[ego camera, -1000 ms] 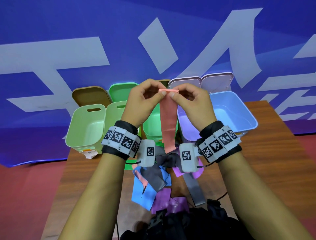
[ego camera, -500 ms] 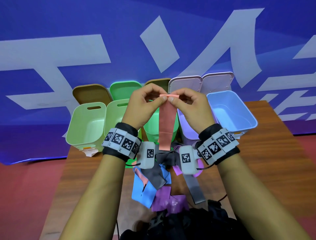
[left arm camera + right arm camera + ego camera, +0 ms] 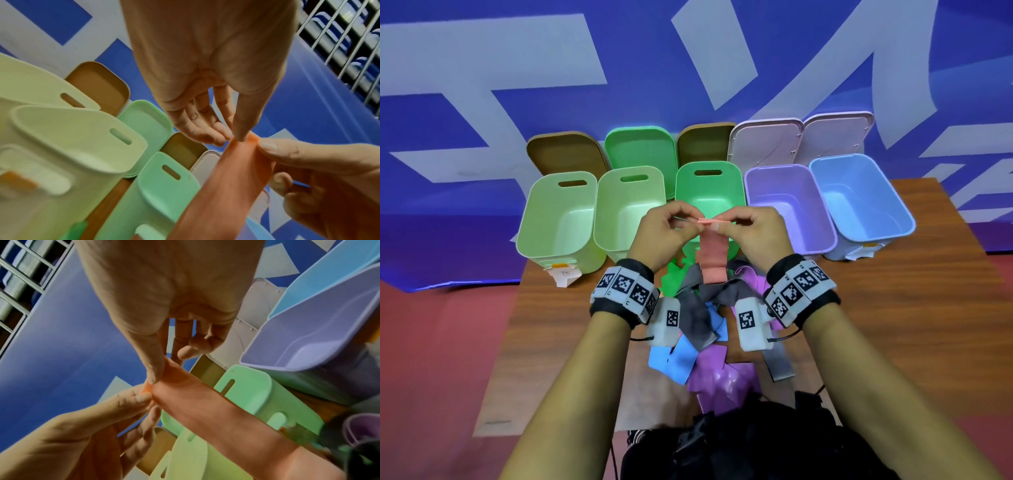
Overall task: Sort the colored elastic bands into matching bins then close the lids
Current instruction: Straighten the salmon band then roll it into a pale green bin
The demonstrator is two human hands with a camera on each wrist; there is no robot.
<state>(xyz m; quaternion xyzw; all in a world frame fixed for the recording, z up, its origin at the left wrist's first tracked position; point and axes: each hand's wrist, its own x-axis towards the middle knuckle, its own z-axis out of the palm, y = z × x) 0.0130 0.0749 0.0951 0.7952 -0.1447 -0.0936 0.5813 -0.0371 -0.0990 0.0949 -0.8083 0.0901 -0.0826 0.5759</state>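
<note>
Both hands hold a salmon-pink elastic band (image 3: 713, 256) by its top edge, above the front of the mint-green bin (image 3: 708, 192). My left hand (image 3: 690, 226) pinches the band's left corner between thumb and fingertips; my right hand (image 3: 722, 224) pinches the right corner. The band (image 3: 232, 183) hangs down flat between the wrists. In the right wrist view my right thumb presses on the band (image 3: 197, 402). A pile of grey, blue, purple and green bands (image 3: 702, 329) lies on the table under my wrists.
Five open bins stand in a row: two pale green (image 3: 558, 212) (image 3: 628, 202), the mint one, a lilac one (image 3: 787, 205) and a light blue one (image 3: 859, 195). Their lids (image 3: 640, 147) lean behind against a blue banner. The wooden table (image 3: 893, 325) ends just right of the blue bin.
Both hands have come lower and nearer with the pink band, from in front of the lids down to the mint bin's front rim. The grip is unchanged.
</note>
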